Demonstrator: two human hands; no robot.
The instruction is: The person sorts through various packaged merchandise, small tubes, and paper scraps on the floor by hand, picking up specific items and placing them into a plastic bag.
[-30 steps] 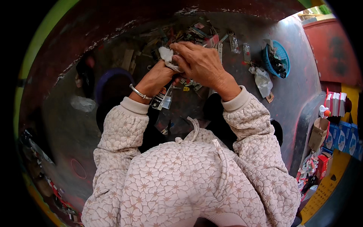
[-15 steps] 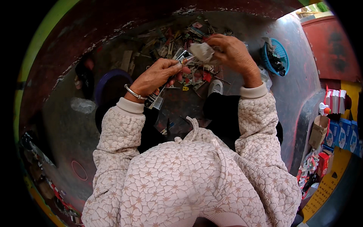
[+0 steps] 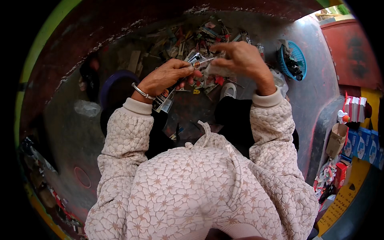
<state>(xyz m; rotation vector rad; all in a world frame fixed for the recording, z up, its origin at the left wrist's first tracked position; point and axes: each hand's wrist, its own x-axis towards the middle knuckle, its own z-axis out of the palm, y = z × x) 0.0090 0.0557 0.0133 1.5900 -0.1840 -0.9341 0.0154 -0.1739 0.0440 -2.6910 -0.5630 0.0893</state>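
Note:
My left hand [image 3: 172, 75] is closed around slim packages with black card and clear plastic, whose lower end [image 3: 163, 102] sticks out below my palm. From its fingertips a narrow, pale, see-through piece [image 3: 204, 62] points to the right. My right hand [image 3: 244, 60] is at the right end of this piece, smeared by motion, with thumb and forefinger looking apart. A blurred whitish thing [image 3: 221, 71] shows just under the right fingers; whether they grip it I cannot tell. Beneath both hands lies a pile of mixed small tools and packets [image 3: 208, 34] on the floor.
At the right stands a blue plastic basket [image 3: 297, 60] with black things inside. A purple round rim [image 3: 110, 86] and a clear plastic bag [image 3: 87, 108] lie left. Cardboard [image 3: 337, 140] and blue boxes [image 3: 362, 144] line the right side. My shoe [image 3: 228, 91] is near the pile.
My right hand has turned and its fingers have spread. The crumpled whitish thing, plainly in its fingers before, now shows only as a blur lower down. My left hand has hardly moved.

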